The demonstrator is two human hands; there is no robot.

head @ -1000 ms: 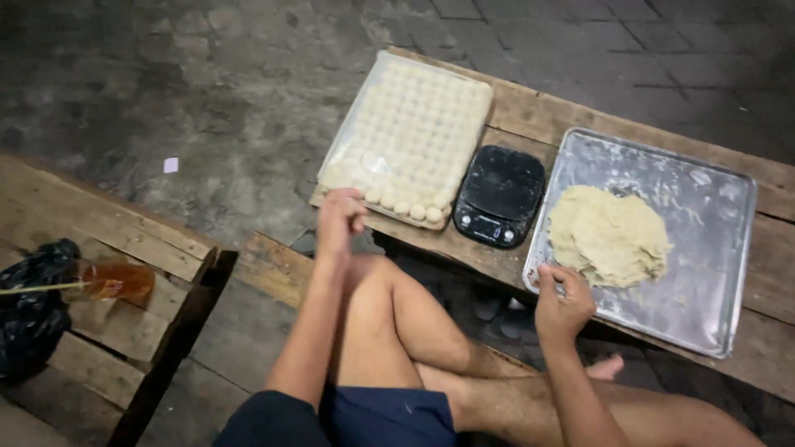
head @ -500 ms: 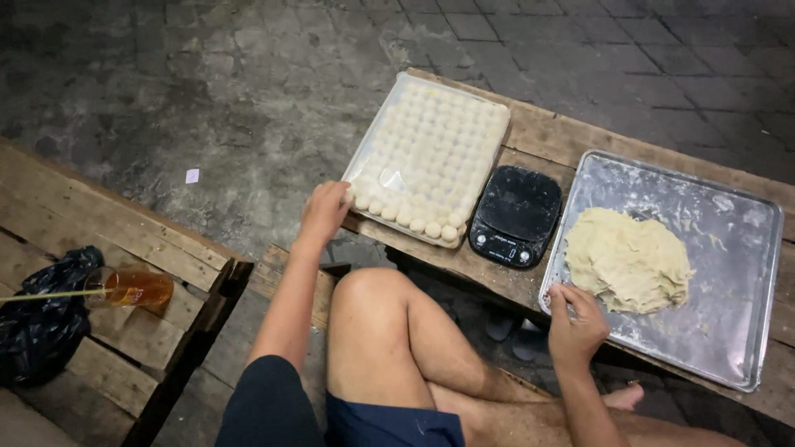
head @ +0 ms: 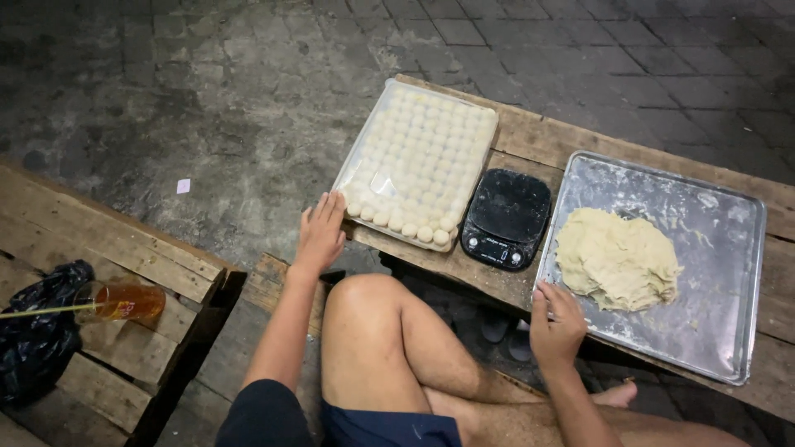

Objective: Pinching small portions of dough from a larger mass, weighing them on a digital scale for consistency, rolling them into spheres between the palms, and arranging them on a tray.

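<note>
My left hand (head: 320, 233) lies flat with fingers together at the near left corner of a tray of small dough balls (head: 422, 157) covered with clear plastic. My right hand (head: 556, 319) grips the near left edge of a floured metal baking tray (head: 712, 331). A flat mass of pale dough (head: 617, 258) lies on that tray. A black kitchen scale (head: 507, 218) sits between the two trays. All three rest on a low wooden plank table (head: 538, 136).
My bare knee (head: 364, 319) is bent up below the table edge. To the left stands a wooden pallet (head: 108, 248) with a glass of amber drink (head: 124, 301) and a black plastic bag (head: 37, 331). Grey paving lies beyond.
The view has shifted, so the table sits further right and lower. My left hand has moved to the tray's near left corner. My right hand stays at the metal tray's edge.
</note>
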